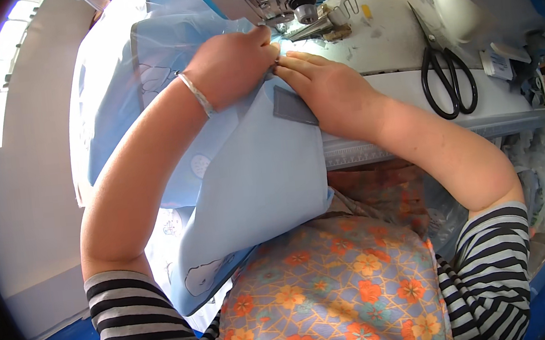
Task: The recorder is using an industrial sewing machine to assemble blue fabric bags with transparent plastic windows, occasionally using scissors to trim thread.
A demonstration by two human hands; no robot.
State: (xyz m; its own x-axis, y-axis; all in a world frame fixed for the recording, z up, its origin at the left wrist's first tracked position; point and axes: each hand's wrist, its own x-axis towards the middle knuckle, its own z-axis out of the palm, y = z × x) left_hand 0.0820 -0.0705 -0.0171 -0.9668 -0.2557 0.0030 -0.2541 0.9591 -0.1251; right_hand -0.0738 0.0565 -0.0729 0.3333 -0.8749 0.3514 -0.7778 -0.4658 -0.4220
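A piece of light blue cloth (265, 164) lies across the front edge of the desk (511, 102) and hangs down from it toward the person's lap. Its upper end is pushed up under the metal foot of the sewing machine (281, 0), which stands at the top of the view. A small grey patch (292, 107) sits on the cloth just below the hands, and pale cartoon prints show on the cloth near its lower corner and along its left side.

The left hand (231, 65) rests on top of the cloth, knuckles up, with its fingers curled and pressed together; the fingertips bear down on the cloth right beside the foot of the machine. A silver bangle (197, 93) circles that wrist. The right hand (324, 88) lies flat on the cloth just to the right, its fingers straight and held close together, pointing toward the left hand's fingertips so that the two hands meet or nearly meet there. Whether either thumb grips the cloth from below cannot be told.

To the right, on the white desk and well apart from the hands, lies a pair of black-handled scissors (449, 78), blades pointing away from the person. Both forearms are bare up to black-and-white striped sleeves (492, 240). Below the cloth an apron (331, 290) with orange flowers covers the person's front.
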